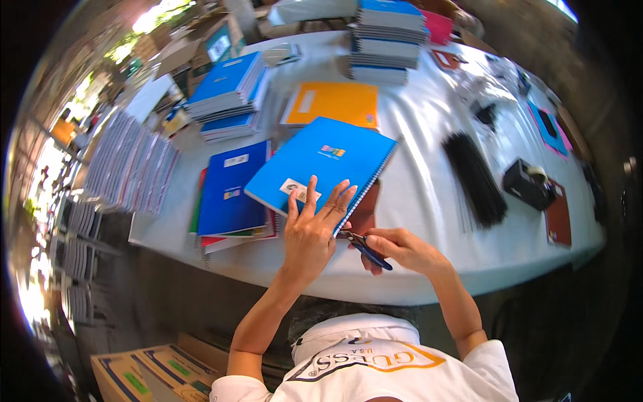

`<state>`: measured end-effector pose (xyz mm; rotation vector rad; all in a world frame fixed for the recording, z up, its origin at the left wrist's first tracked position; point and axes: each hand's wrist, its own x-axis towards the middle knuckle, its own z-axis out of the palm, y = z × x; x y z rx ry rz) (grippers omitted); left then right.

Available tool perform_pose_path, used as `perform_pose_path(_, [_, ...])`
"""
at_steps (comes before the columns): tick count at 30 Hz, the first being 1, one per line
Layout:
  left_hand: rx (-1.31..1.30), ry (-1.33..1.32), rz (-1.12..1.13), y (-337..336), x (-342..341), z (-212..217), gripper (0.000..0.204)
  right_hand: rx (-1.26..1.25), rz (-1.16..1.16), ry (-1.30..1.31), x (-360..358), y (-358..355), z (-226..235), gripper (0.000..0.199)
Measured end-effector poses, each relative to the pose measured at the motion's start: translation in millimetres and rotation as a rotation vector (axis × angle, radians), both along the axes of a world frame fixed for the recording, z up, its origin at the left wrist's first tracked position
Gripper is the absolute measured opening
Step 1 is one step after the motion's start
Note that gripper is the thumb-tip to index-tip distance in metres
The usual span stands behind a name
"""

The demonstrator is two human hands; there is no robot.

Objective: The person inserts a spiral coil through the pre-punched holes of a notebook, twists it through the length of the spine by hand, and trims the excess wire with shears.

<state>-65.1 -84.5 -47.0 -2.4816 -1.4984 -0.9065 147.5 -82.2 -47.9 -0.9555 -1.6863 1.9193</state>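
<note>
Notebook (335, 157), smooth, rectangular, blue, wire-bound, left hand (309, 231) spread on top, right hand (402, 249) gripping slim dark-handled pliers (370, 254)

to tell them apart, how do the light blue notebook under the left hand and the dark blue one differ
The light blue notebook is paler and more slanted; the dark blue notebook is darker and straighter. The left hand rests on the light blue notebook, not the dark blue one. Both bear multicoloured squares.

Tee (355, 380): lg lettering (372, 360); ntbk (305, 159): tiny txt (331, 153).
</note>
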Motion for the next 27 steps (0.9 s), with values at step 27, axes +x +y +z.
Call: perform_pose_path(27, [-0.517,0.192,0.216,44.4,-128.5,-32.4,0.072,1.118,-0.155,-0.845,-95.7,97.1,-99.1,0.054])
